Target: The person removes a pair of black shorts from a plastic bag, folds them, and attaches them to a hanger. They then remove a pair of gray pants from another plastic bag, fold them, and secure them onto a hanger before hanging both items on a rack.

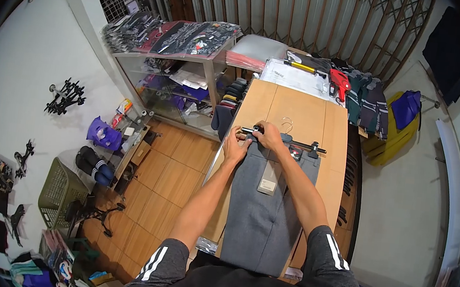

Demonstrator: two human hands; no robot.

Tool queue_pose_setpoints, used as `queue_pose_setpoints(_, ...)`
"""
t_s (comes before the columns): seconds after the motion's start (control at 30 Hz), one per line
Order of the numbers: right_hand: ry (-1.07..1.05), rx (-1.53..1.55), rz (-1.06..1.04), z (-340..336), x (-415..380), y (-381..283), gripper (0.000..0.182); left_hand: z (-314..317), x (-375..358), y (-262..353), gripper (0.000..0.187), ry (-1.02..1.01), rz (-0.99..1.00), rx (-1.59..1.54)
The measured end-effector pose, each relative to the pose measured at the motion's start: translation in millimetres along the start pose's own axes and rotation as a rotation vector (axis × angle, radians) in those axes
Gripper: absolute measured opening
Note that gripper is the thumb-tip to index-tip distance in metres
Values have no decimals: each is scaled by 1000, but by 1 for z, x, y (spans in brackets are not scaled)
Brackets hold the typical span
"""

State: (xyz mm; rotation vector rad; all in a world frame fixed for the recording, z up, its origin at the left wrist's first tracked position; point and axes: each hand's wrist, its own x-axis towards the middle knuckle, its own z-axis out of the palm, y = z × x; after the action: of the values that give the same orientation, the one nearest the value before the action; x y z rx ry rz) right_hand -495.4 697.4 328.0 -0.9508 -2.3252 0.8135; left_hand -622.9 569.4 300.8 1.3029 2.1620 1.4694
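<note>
A pair of grey trousers (pixel 255 224) lies folded lengthwise on the cardboard-topped table, waistband away from me. Along the waistband runs a black clip hanger (pixel 297 143) with a metal hook, its right clip on the waistband's right end. My left hand (pixel 235 146) is closed at the left corner of the waistband, by the hanger bar's end. My right hand (pixel 269 137) pinches the hanger's left clip, partly hidden by the fingers. A paper tag (pixel 268 179) hangs on the trousers' front.
Brown cardboard (pixel 257 99) covers the table. Beyond it lie a red tag gun (pixel 339 83) and plastic-wrapped packs. A glass display case (pixel 163 83) with folded clothes stands at the back left. A green crate (pixel 62 196) is on the left; black hangers line the table's right side.
</note>
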Motion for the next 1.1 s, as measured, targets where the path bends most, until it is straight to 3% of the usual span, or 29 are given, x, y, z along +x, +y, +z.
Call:
queue_pose_setpoints(0.23,-101,65,87,-8,15,1,43,-3,4,5,62,-92,-164,11)
queue_pose_setpoints(0.33,-82,112,123,-9,22,3,41,1,8,4,54,-73,-145,140)
queue_pose_setpoints(0.37,-60,157,143,-12,23,1,38,1,8,6,43,-77,-115,196)
queue_pose_setpoints(0.5,51,210,147,-8,34,11,32,7,18,2,41,-198,-299,136)
queue_pose_setpoints(0.6,-3,158,242,-21,34,-1,34,12,22,-10,35,-194,-241,25)
queue_pose_setpoints(0.7,68,173,204,-11,40,10,33,7,23,-9,35,-249,-283,-208)
queue_pose_setpoints(0.8,105,176,216,-3,44,19,32,25,26,-26,33,-210,-175,-259)
queue_pose_setpoints(0.9,147,156,267,-4,43,16,30,-2,17,24,42,-232,-207,-184)
queue_pose_setpoints(1.1,140,191,307,-1,37,17,26,1,21,13,47,-244,-232,-179)
